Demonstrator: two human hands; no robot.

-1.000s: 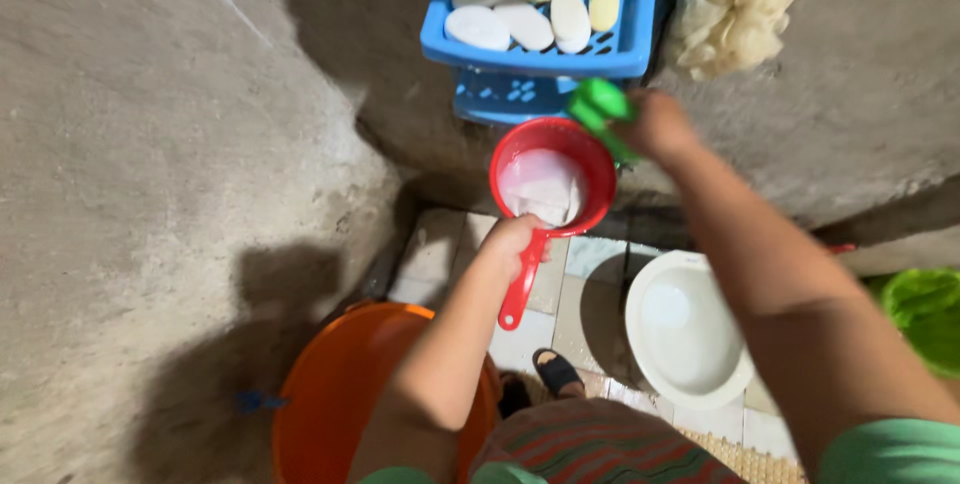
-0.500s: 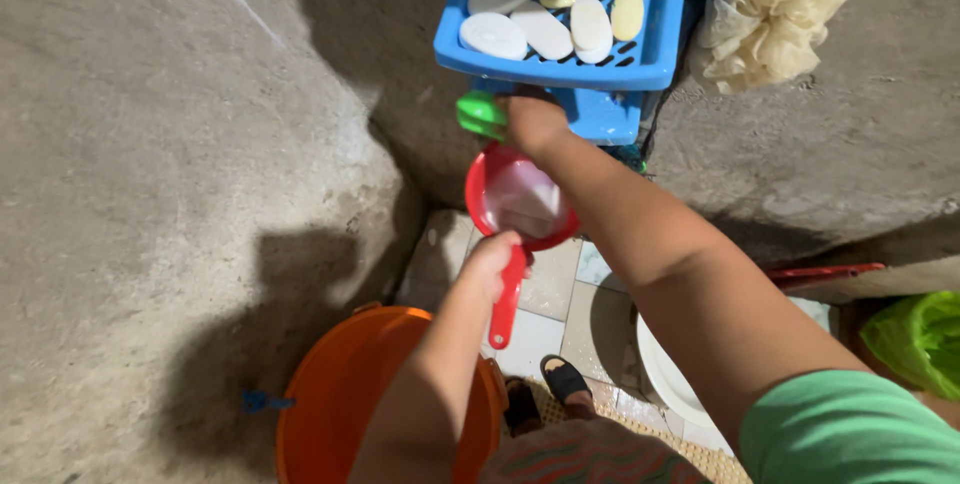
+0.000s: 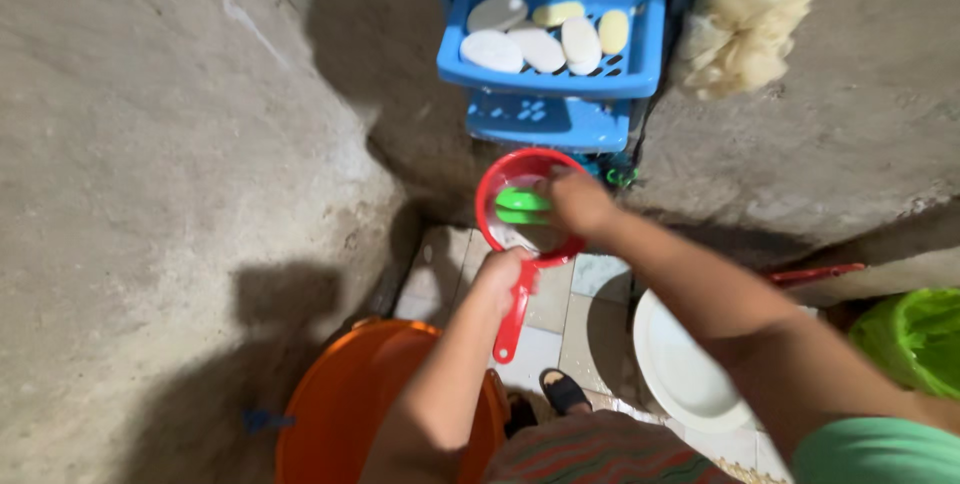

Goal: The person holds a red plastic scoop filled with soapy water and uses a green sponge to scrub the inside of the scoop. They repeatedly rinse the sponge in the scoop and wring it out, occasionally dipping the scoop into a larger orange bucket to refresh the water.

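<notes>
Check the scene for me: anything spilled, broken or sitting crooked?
Nothing stands out. The left hand holds the red dipper by its handle, the right hand holds a green scrubber inside it; soap bars lie in the blue rack.

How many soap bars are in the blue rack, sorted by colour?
White soap bars: 4
Yellow soap bars: 2
Total: 6, all on the top shelf of the blue rack.

Single head-worn view, looking steeply down from close above at both forearms, the wall corner (image 3: pixel 400 184) and tiled floor (image 3: pixel 545 349).
</notes>
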